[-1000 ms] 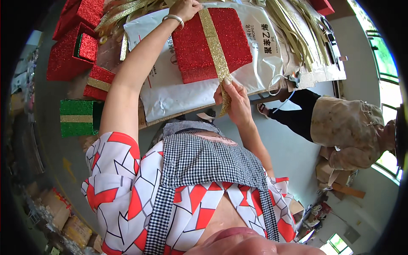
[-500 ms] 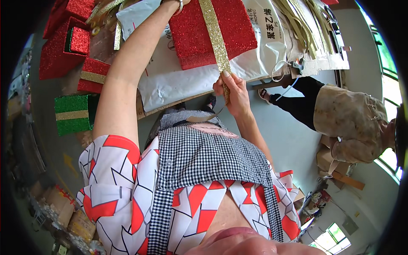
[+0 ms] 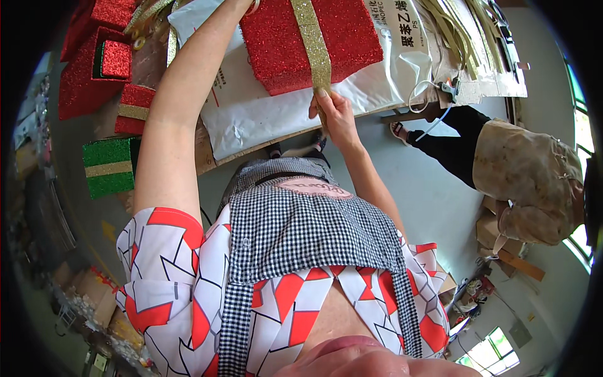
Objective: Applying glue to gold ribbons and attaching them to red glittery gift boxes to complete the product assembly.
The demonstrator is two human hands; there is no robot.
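Observation:
A large red glitter box (image 3: 264,44) lies on a white plastic sack with dark print (image 3: 245,116). Down its middle runs a gold glitter ribbon (image 3: 311,38), which hangs over the near edge. My right hand (image 3: 339,118) pinches the ribbon's lower end between thumb and fingers, just below that edge. My left arm reaches up past the box's left side; the hand itself lies beyond the top of the picture, with only a bracelet at the wrist showing.
Red glitter boxes (image 3: 81,88) stand at the left, beside a green box with a gold band (image 3: 108,168). Loose gold ribbon strips (image 3: 461,38) lie at the table's far right, near a clamp with a tube (image 3: 450,90). Another person (image 3: 527,173) stands to the right.
My right hand has shifted slightly up and left, still pinching the ribbon. The box now sits a little higher in the picture. My left hand has slipped out at the top.

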